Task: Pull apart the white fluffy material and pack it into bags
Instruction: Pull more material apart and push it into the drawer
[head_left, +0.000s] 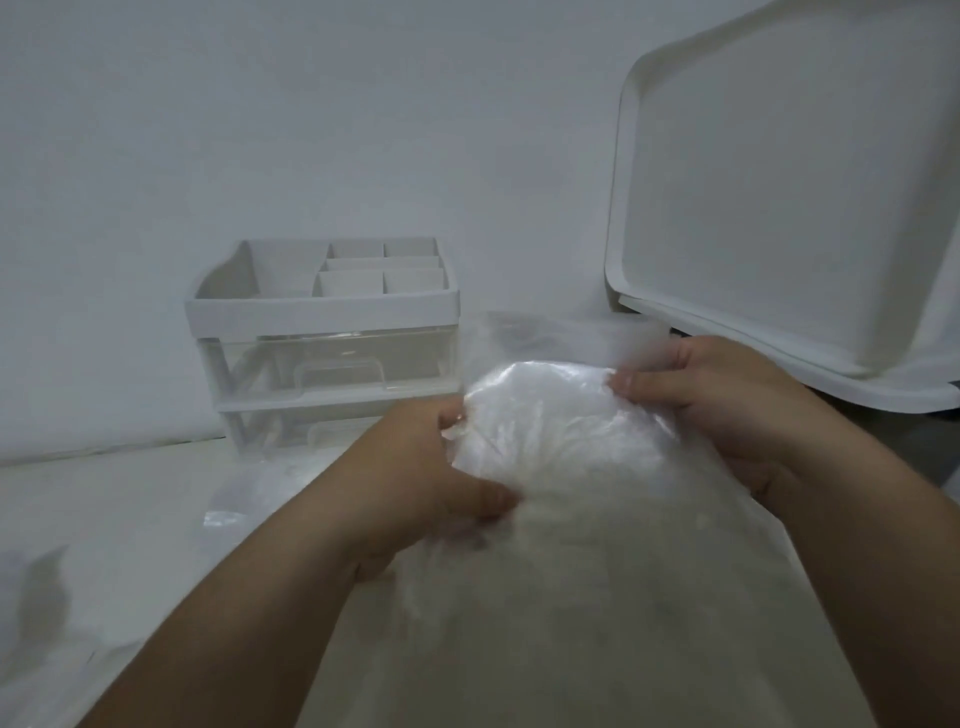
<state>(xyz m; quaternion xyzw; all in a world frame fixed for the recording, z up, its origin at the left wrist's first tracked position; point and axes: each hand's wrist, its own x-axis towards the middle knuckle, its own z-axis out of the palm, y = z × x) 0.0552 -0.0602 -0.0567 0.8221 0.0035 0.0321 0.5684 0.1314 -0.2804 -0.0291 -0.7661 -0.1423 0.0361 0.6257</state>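
Observation:
A large clear plastic bag (561, 545) fills the lower middle of the head view, and white fluffy material (545, 415) shows through its upper part. My left hand (415, 467) grips the bag's left side, thumb pressed into the plastic. My right hand (727, 410) grips the bag's upper right edge with curled fingers. Both hands hold the bag up in front of me. How much material lies deeper in the bag is hidden by the cloudy plastic.
A white desktop organiser (322, 332) with clear drawers stands against the wall behind my left hand. A white tray-like bin (779, 197) leans at the upper right. Crumpled clear plastic (228, 514) lies on the white table (104, 504) at the left.

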